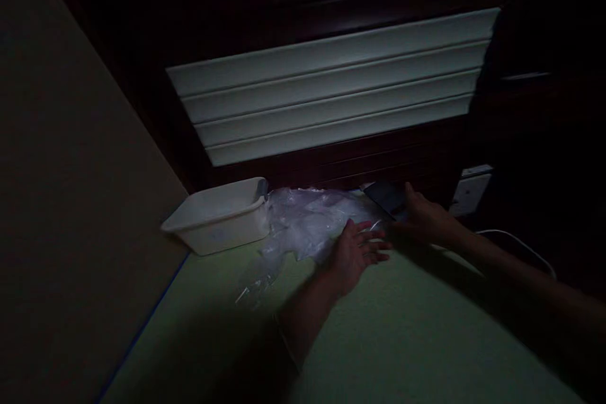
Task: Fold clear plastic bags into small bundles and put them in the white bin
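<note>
I observe the right hand [421,218] gripping a dark flat object [386,197] at its near end, thumb uppermost; the remaining fingers are lost in shadow. The edge grip presumably leaves the broad face unobstructed. The object is tilted, at the right end of a heap of clear plastic [303,222], against the base of the dark panelling [303,167]. The left hand [354,255] is empty, fingers spread, beside the heap; I cannot tell whether it touches. I judge the spread fit for steadying the loose film.

The plastic is thin, crinkled and glossy. A white tub [230,230], rectangular and smooth-walled with a grey fitting at one corner, adjoins it, probably set in the corner for shelter. I note pale, flat slats [331,91] above and a matt greenish surface [402,334] below.
</note>
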A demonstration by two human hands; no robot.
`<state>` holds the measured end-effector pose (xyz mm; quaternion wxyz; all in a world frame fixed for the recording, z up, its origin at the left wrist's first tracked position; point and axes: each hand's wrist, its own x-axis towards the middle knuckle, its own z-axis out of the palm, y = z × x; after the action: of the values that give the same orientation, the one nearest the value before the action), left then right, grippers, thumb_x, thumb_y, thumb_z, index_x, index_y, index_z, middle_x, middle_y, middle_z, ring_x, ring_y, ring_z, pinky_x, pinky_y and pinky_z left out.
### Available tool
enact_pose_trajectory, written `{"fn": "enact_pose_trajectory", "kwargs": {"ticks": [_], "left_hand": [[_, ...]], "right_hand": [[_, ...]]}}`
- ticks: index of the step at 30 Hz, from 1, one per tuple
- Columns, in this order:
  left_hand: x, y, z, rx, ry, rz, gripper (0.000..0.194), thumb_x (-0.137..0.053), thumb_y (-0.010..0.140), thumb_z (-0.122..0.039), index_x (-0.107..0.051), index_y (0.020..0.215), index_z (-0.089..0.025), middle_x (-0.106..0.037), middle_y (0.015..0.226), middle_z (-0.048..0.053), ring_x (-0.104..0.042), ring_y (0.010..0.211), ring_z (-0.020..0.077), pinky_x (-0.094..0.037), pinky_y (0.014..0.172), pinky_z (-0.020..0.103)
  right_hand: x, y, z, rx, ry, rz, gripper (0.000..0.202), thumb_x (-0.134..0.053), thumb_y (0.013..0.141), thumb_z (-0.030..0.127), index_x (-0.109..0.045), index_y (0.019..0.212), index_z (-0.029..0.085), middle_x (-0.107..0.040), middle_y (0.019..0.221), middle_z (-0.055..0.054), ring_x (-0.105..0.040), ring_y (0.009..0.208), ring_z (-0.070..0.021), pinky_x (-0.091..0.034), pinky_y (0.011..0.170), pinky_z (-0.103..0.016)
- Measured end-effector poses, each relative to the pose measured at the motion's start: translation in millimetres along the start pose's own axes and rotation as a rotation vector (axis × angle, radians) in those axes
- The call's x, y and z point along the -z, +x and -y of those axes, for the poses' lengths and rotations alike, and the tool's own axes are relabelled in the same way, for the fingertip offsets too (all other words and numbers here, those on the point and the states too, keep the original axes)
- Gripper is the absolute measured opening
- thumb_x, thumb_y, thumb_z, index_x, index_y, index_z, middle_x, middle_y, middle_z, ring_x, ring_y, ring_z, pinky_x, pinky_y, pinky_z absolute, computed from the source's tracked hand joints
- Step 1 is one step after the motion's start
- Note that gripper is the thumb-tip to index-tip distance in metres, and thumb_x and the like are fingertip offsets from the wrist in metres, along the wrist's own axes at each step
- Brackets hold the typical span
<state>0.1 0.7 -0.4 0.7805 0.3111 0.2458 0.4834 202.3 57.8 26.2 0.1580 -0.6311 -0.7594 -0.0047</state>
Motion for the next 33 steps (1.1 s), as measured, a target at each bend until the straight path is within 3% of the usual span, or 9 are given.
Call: {"fn": "enact_pose_trajectory", "kwargs": {"ticks": [6, 11, 17, 23, 26, 33], "left_hand": [[1.5, 1, 0, 0.012, 0.026, 0.014, 0.047, -0.030, 0.097, -0.046, -0.052, 0.113, -0.009, -0.063, 0.102, 0.017, -0.067, 0.082, 0.0255, -0.049, 0.073, 0.037], [2.5, 1, 0, 0.024, 0.041, 0.026, 0.049, -0.029, 0.097, -0.047, -0.054, 0.113, -0.008, -0.064, 0.101, 0.018, -0.067, 0.082, 0.0253, -0.048, 0.073, 0.037], [3.8, 2, 0, 0.025, 0.045, 0.037, 0.049, -0.029, 0.097, -0.047, -0.054, 0.111, -0.008, -0.064, 0.098, 0.018, -0.067, 0.082, 0.0255, -0.048, 0.075, 0.038], [3.0, 2, 0, 0.033, 0.055, 0.036, 0.051, -0.028, 0.097, -0.047, -0.055, 0.110, -0.007, -0.065, 0.095, 0.018, -0.068, 0.081, 0.0258, -0.047, 0.074, 0.038], [1.6, 1, -1, 0.035, 0.056, 0.033, 0.050, -0.028, 0.097, -0.047, -0.055, 0.110, -0.007, -0.065, 0.094, 0.017, -0.068, 0.081, 0.0256, -0.047, 0.074, 0.037], [4.1, 2, 1, 0.037, 0.060, 0.041, 0.047, -0.034, 0.096, -0.046, -0.056, 0.109, -0.007, -0.065, 0.095, 0.017, -0.067, 0.081, 0.0253, -0.047, 0.075, 0.037]], "right_hand": [[0, 14, -33, -0.090, -0.011, 0.018, 0.113, -0.061, 0.071, 0.051, -0.006, 0.147, -0.011, -0.040, 0.137, -0.039, -0.056, 0.112, -0.0465, -0.049, 0.086, -0.049], [-9, 19, -43, -0.171, 0.037, 0.042, 0.113, -0.063, 0.069, 0.053, -0.009, 0.149, -0.007, -0.045, 0.136, -0.034, -0.057, 0.111, -0.0439, -0.048, 0.087, -0.047], [-25, 23, -42, -0.103, 0.183, 0.037, 0.109, -0.067, 0.064, 0.045, -0.017, 0.148, -0.004, -0.057, 0.127, -0.030, -0.060, 0.110, -0.0398, -0.051, 0.082, -0.044], [-31, 29, -57, -0.070, 0.256, 0.082, 0.091, -0.066, 0.066, 0.050, -0.035, 0.139, 0.005, -0.068, 0.108, -0.021, -0.068, 0.089, -0.0335, -0.053, 0.073, -0.041], [-33, 30, -60, -0.059, 0.251, 0.104, 0.088, -0.065, 0.068, 0.052, -0.037, 0.139, 0.006, -0.067, 0.114, -0.021, -0.067, 0.097, -0.0329, -0.053, 0.079, -0.039], [-32, 27, -58, -0.070, 0.212, 0.140, 0.102, -0.063, 0.068, 0.057, -0.028, 0.145, -0.001, -0.059, 0.128, -0.025, -0.059, 0.115, -0.0354, -0.050, 0.094, -0.041]]}}
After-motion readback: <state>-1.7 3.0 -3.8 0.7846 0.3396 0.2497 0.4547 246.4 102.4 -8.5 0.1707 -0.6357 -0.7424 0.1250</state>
